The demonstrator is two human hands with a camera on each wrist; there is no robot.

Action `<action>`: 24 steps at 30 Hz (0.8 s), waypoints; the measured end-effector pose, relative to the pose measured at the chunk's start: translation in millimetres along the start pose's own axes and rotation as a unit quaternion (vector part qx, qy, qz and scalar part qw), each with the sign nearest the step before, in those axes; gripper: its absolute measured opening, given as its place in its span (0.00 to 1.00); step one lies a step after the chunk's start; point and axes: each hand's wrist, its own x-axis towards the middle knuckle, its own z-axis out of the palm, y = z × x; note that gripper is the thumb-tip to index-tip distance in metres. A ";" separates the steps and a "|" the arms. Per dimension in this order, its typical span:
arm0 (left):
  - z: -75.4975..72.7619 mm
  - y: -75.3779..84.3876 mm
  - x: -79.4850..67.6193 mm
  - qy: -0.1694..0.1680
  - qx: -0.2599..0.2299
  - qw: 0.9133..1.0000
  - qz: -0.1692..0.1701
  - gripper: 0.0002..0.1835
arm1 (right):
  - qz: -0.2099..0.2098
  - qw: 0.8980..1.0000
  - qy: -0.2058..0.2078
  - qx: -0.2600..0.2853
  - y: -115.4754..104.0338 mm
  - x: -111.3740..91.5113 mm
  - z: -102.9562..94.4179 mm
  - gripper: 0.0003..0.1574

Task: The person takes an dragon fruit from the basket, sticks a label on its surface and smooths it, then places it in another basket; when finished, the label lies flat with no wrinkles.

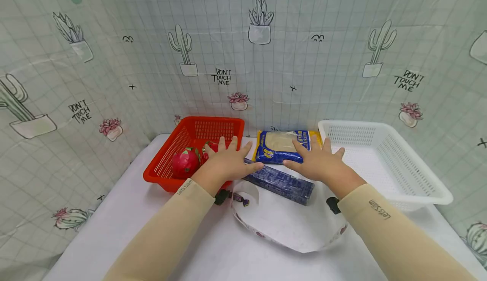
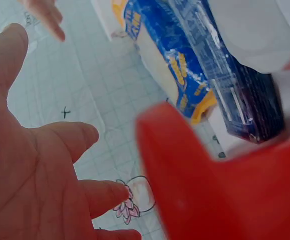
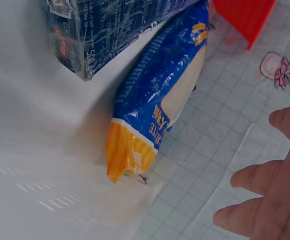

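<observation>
Head view: the bare left hand (image 1: 224,162) is held with fingers spread, over the right side of a red perforated plastic basket (image 1: 214,129); the near end of a long, dark-blue wrapped box (image 1: 285,184) is seen by its thumb. The bare right hand (image 1: 321,165), fingers likewise spread, is held between a flat blue-and-yellow plastic bag with pale contents (image 1: 279,148) and a white perforated plastic basket (image 1: 354,133). Pink-red, green-tipped dragon fruit (image 1: 185,162) is contained in the red basket. The box is laid aslant on the white-covered table (image 1: 243,260), in front of the bag. Both baskets are backed by a cactus-printed cloth (image 1: 144,2).

Left wrist view: the palm and separated fingers are shown; the red basket's rim is blurred, so contact with it cannot be told.

Right wrist view: three parted fingers are shown at the edge, apart from the bag; the bag is placed beside the box.
</observation>
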 end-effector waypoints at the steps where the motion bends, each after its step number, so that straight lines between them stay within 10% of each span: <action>1: -0.2 -1.6 -0.2 0.004 0.000 1.000 -0.004 0.52 | -0.003 1.000 0.002 0.001 0.2 0.2 -0.5 0.60; 13: -12.7 -81.5 -54.5 0.121 -0.062 0.990 -0.034 0.44 | -0.059 0.995 0.071 0.045 -14.2 -29.9 -12.3 0.50; 24: 9.8 -173.8 -73.8 0.179 -0.218 0.947 -0.151 0.51 | -0.141 0.956 0.170 0.194 -27.4 -71.1 -5.0 0.43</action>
